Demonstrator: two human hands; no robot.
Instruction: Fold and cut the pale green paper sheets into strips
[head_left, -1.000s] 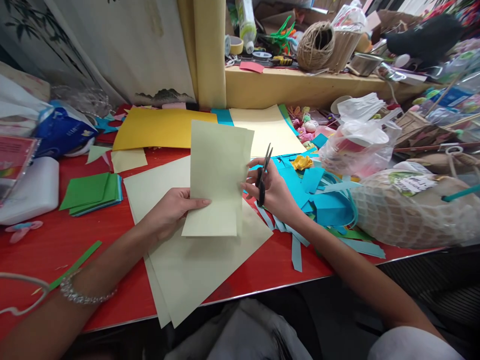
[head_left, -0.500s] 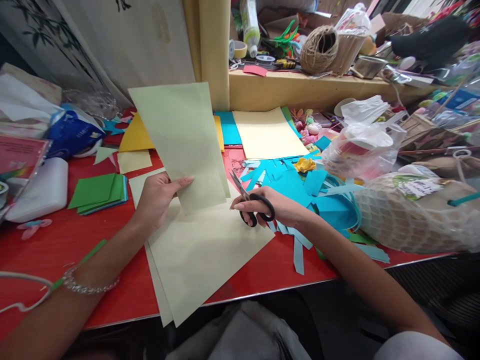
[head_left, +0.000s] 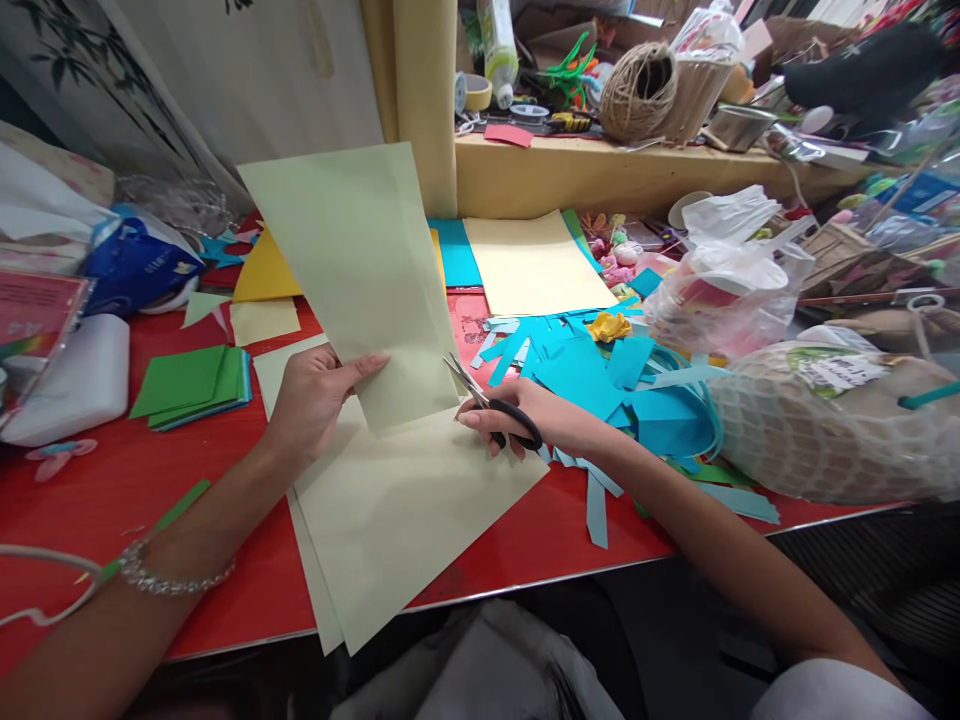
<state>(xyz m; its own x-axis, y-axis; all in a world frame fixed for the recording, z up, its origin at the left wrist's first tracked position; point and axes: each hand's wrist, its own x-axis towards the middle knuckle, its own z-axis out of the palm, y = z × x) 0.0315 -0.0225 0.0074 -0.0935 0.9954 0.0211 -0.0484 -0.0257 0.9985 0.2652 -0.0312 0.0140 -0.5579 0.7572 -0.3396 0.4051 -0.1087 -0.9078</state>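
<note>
My left hand (head_left: 315,395) pinches the lower left edge of a pale green sheet of paper (head_left: 352,260), thumb in front, holding it raised at a slant. Black-handled scissors (head_left: 517,420) are in my right hand (head_left: 547,410), with fingers through the loops. The blades point up and left, their tips at the right edge of the raised paper near its lower corner. Whether they touch the paper I cannot tell. Beneath both hands lie more pale green sheets (head_left: 405,530), fanned out and reaching over the red table's front edge.
Blue paper strips and scraps (head_left: 577,380) lie right of the scissors, by a netted bundle (head_left: 825,420) and a plastic bag (head_left: 735,270). A cream sheet (head_left: 532,265) is behind. Green paper squares (head_left: 187,385) and a white case (head_left: 71,385) stand left. Twine (head_left: 637,90) sits on the ledge.
The raised paper has shifted slightly up and left. The scissors have moved a little left, their blades closer to the paper's right edge.
</note>
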